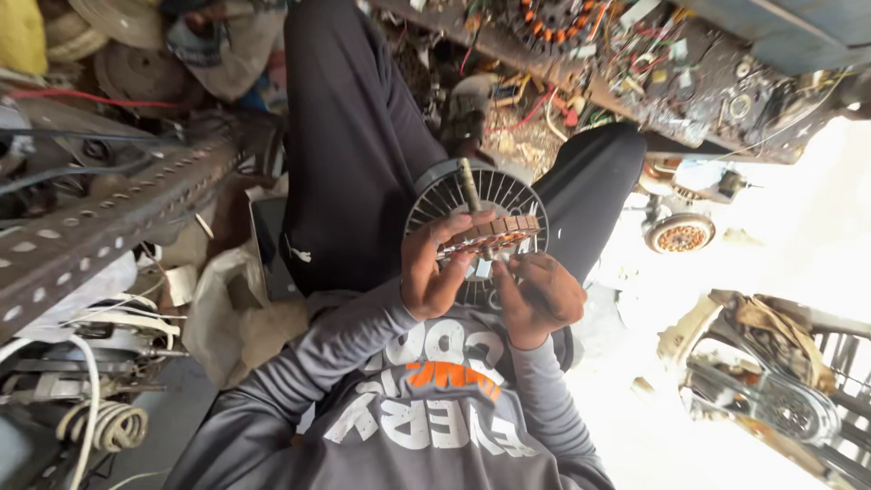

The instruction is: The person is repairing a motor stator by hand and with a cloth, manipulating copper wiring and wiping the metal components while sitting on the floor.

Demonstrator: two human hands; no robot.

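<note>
We see a yellow bag [20,34] in the upper left corner of the frame, and below it a perforated metal bar [100,213] running slantwise across the left side. Under the bar, at lower left, a coil of white cable [102,425] lies among scrap, and a crumpled pale sack [238,308] sits just right of it beside our dark trouser leg.

At centre frame our left hand [435,268] closes around the copper-wound stator [485,238], thumb under and fingers over its near edge. The stator rests on a round grey motor housing [476,195] with radial slots, its shaft [467,181] pointing up between our knees. Our right hand [537,295] touches the stator's lower right edge with fingers curled; we cannot tell whether it grips anything.

There is little open room: legs hem the housing on both sides. Across the top right a bench [671,82] is crowded with wires and parts. Right of our knee another wound stator [680,238] lies on bright, washed-out floor, and a dusty motor frame [771,381] fills the lower right.
</note>
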